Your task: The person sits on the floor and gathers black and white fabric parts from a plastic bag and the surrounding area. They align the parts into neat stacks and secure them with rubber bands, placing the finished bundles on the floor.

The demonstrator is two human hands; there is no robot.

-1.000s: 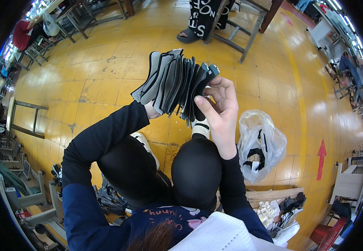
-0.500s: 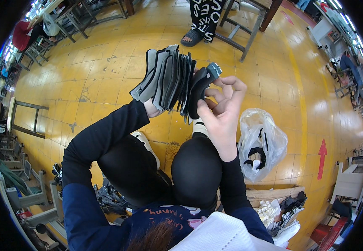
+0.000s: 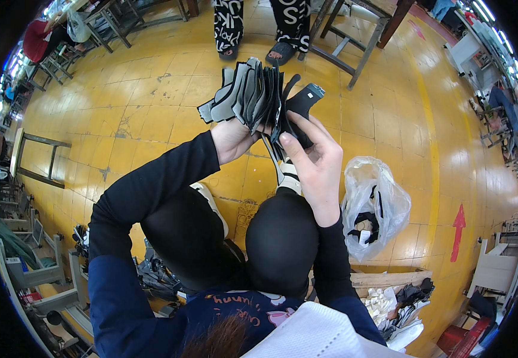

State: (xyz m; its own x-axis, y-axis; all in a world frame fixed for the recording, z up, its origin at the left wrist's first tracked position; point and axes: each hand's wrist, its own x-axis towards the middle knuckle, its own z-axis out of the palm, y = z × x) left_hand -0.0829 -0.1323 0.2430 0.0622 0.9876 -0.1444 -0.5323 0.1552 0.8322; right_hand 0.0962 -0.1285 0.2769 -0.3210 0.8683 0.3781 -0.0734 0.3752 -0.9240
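A thick, fanned stack of curved cut fabric pieces (image 3: 248, 92), grey-faced with black edges, is held up above my knees. My left hand (image 3: 233, 142) is closed around its lower left side, part of its fingers hidden behind the pieces. At the stack's right end, my right hand (image 3: 318, 161) closes thumb and fingers on dark pieces. One is a dark curved piece (image 3: 304, 104) with a small white square mark and a teal end, tilted outward to the right. A narrow strip hangs below the stack between my hands.
A clear plastic bag (image 3: 375, 209) with dark and white scraps stands on the yellow floor at the right. A wooden-edged box (image 3: 384, 278) holds pale and dark pieces; more dark pieces (image 3: 154, 268) lie left of my legs. Ahead stands a person in patterned trousers (image 3: 290, 27), beside a stool (image 3: 354, 45).
The stack has shifted slightly up and to the right. My right fingers have moved in against its right end, and the dark pieces there are spread apart. The standing person's second leg has come into view.
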